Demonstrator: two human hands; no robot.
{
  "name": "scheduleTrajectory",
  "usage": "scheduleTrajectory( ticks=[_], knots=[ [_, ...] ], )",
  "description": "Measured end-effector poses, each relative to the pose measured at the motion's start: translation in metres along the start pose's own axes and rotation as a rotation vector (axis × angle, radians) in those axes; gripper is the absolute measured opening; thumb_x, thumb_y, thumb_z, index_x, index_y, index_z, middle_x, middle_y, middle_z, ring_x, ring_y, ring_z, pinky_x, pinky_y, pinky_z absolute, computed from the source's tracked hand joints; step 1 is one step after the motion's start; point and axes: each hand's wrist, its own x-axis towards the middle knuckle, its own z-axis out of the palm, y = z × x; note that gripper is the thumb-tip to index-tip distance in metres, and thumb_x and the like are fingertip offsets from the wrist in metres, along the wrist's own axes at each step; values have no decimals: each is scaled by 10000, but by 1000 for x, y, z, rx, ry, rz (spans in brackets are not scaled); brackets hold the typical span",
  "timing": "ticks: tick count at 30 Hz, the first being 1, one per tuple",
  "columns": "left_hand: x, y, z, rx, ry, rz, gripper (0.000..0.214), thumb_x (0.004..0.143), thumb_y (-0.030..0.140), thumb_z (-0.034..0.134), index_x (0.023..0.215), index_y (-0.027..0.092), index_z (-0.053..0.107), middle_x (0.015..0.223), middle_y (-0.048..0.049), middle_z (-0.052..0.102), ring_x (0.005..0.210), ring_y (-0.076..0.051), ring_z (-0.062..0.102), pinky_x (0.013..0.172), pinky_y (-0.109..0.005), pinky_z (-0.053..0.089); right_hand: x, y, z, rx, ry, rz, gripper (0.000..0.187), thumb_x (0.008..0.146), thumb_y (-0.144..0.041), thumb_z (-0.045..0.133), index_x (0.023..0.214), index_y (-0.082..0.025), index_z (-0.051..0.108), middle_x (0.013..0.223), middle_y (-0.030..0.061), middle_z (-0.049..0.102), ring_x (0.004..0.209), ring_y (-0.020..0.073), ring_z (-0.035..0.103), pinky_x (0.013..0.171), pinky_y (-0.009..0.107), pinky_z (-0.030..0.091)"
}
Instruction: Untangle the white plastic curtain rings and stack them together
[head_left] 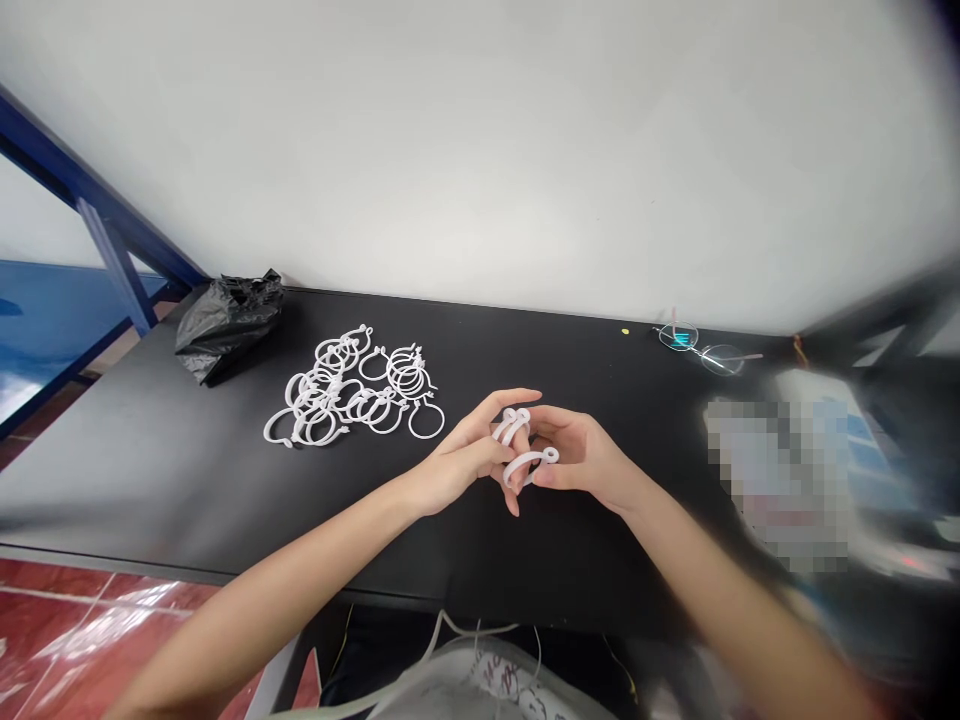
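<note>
Over the front middle of the black table (187, 480), my left hand (461, 455) is closed around white plastic curtain rings (513, 427), at least two of them side by side near its fingers. Another white curtain ring (517, 467) lies lower, across the left fingers, its small eyelet pointing right. My right hand (585, 450) pinches that lower ring near the eyelet, with thumb below and fingers partly hidden behind the rings. To the left of my hands, a loose heap of white curtain rings (319, 408) lies flat on the table, many overlapping.
A crumpled black plastic bag (229, 320) sits at the back left, beside a blue metal frame (112, 235). Eyeglasses (701, 352) and a tiny yellow piece (625, 331) lie near the back wall. At the right is a blurred, pixelated item (780, 485).
</note>
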Motion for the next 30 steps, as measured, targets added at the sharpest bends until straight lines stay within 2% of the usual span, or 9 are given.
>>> scheduleTrajectory(
  ticks=[4,6,8,11,13,16,19,25,30],
  knots=[
    [1,0,-2,-7,-17,-36,517,810,112,548,1309,230,479,696,42,542,619,-116,571,511,-254,592,0,4,2,-30,189,31,245,776,-298,793,965,-191,680,842,34,728,699,140,668,534,220,471],
    [2,0,-1,68,-5,-40,535,803,114,590,1311,228,466,686,49,547,626,-109,561,530,-244,588,0,6,4,-22,249,52,214,775,-315,794,877,-186,658,788,22,717,563,88,590,419,179,362],
    [3,0,-1,147,52,-30,507,800,138,623,1280,211,476,704,45,559,645,-107,561,556,-239,583,1,7,5,1,277,61,222,777,-326,792,834,-184,631,739,9,701,493,60,524,383,165,330],
    [4,0,-1,259,214,9,396,816,189,641,1190,182,512,750,31,562,686,-110,583,593,-223,561,2,7,6,48,306,50,234,767,-321,798,837,-184,622,732,-19,659,469,42,493,384,160,387],
    [5,0,-2,327,286,29,300,849,222,614,1132,167,532,787,17,570,689,-110,599,599,-218,542,2,8,7,83,295,41,264,727,-286,828,861,-189,622,771,-26,639,519,56,537,409,168,443],
    [5,-2,-4,417,315,58,222,891,234,548,1096,152,568,797,6,584,631,-90,575,594,-214,506,3,9,8,110,241,30,335,666,-208,860,896,-199,617,821,-13,638,667,113,625,435,172,482],
    [5,-5,-5,459,368,79,247,891,209,502,1113,160,597,792,9,583,613,-81,534,594,-207,470,4,12,12,79,249,0,350,640,-160,863,882,-196,613,831,-8,641,696,119,630,452,176,495],
    [8,-13,-1,336,478,32,236,860,244,508,1011,163,671,807,-3,593,687,-106,531,638,-212,432,2,21,25,-137,328,-137,329,689,-147,824,934,-206,614,815,-5,657,688,119,632,576,242,539],
    [9,-14,-1,208,456,-50,258,821,282,556,1009,167,691,882,-35,650,816,-156,588,714,-237,442,0,25,29,-279,309,-198,335,726,-153,791,1009,-216,623,876,15,676,715,133,640,600,263,531]
  ],
)
